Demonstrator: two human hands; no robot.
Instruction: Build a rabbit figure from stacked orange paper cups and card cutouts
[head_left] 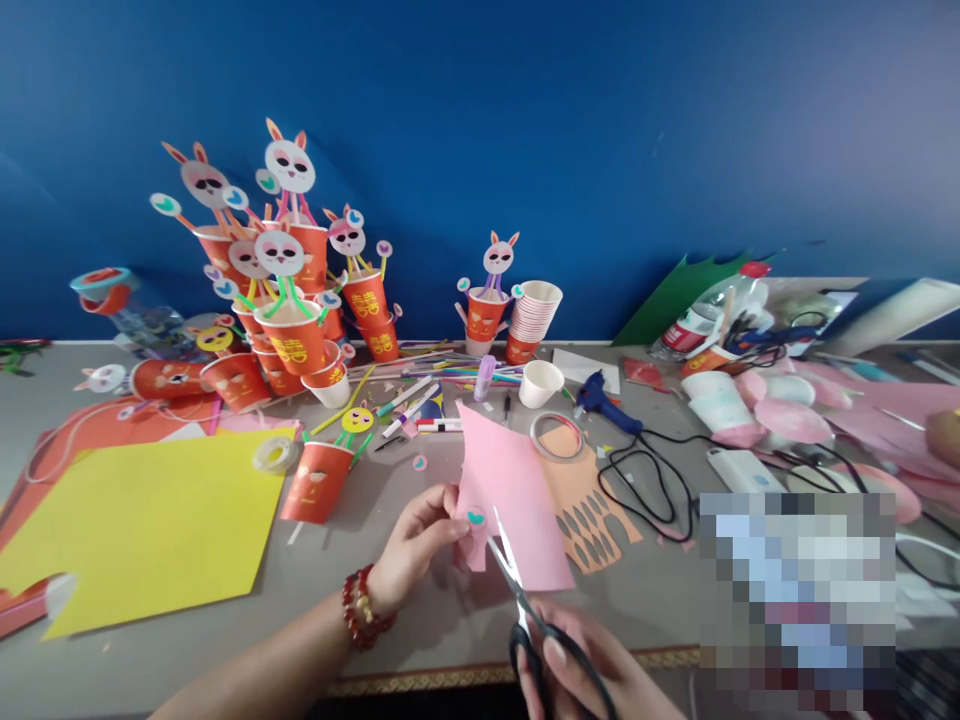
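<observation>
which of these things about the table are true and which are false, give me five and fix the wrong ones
1. The right hand holds the scissors. True.
2. The left hand grips a glue gun. False: it holds pink paper.
3. The yellow sheet lies to the left of both hands. True.
4. The stack of cups has toppled onto its side. False: it stands upright.
5. A bracelet of red beads is on the left wrist. True.
</observation>
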